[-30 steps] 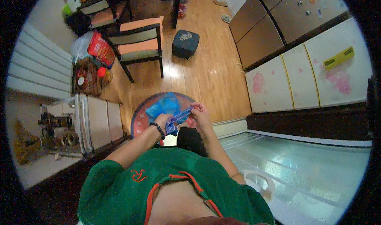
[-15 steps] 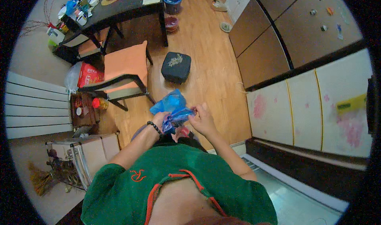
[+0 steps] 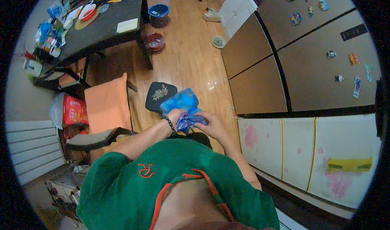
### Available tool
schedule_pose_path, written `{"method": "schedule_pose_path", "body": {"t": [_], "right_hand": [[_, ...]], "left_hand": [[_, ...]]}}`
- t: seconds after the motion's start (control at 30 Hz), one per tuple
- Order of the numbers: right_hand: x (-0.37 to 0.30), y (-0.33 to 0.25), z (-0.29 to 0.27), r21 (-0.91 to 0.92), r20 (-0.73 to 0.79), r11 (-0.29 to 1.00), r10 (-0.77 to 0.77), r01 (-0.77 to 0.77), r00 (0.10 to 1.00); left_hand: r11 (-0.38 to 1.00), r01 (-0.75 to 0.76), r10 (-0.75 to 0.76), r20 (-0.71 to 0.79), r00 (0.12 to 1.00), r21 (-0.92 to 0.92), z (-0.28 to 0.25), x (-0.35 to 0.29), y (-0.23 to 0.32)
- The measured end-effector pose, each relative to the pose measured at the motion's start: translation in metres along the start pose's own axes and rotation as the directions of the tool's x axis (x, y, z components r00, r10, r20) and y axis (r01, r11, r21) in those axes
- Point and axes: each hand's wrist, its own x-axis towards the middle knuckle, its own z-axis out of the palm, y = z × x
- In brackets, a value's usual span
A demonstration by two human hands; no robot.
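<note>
A crumpled blue plastic bag [image 3: 185, 101] hangs out in front of my waist, its gathered part between my two hands. My left hand [image 3: 175, 117], with a dark bead bracelet at the wrist, is closed round the bunched plastic. On the other side my right hand [image 3: 213, 125] pinches the bag's twisted end. What the bag holds, if anything, cannot be made out. Just past the bag stands a low black stool [image 3: 159, 96] with a pale leaf pattern on its seat, partly covered by the bag in this view.
To the left is a chair [image 3: 107, 102] with an orange seat cover, and beyond it a dark table [image 3: 105, 33] with dishes on it. A blue bucket [image 3: 158, 11] and a red basin [image 3: 155, 41] stand on the wooden floor. A brown fridge [image 3: 252, 79] and white cabinets [image 3: 298, 149] line the right.
The view has shifted forward and right, so the stool, chair and table appear further left and the fridge larger. Both hands keep hold of the bag and have come slightly closer together.
</note>
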Motion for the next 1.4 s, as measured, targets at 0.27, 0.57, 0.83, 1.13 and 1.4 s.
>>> {"method": "schedule_pose_path", "body": {"t": [0.27, 0.57, 0.83, 1.13, 1.4], "right_hand": [[0.141, 0.016, -0.078, -0.176, -0.201, 0.98, -0.131, 0.096, 0.971], [0.323, 0.069, -0.171, 0.056, -0.136, 0.979, -0.187, 0.196, 0.973], [0.471, 0.072, -0.248, -0.08, 0.012, 0.967, -0.243, 0.243, 0.97], [0.647, 0.118, -0.284, 0.146, -0.057, 0.984, -0.09, 0.098, 0.994], [0.79, 0.124, -0.314, 0.063, -0.075, 0.984, 0.171, -0.166, 0.982]], "left_hand": [[0.996, -0.043, 0.05, -0.077, 0.996, 0.079, 0.058, 0.099, 0.141], [0.993, -0.112, 0.116, -0.25, 0.961, 0.028, 0.113, 0.206, 0.273], [0.985, -0.107, 0.14, -0.264, 0.954, 0.136, 0.14, 0.303, 0.396], [0.997, -0.007, 0.023, -0.221, 0.975, 0.073, 0.168, 0.403, 0.569], [0.968, 0.101, -0.012, -0.361, 0.933, 0.229, 0.18, 0.484, 0.72]]}}
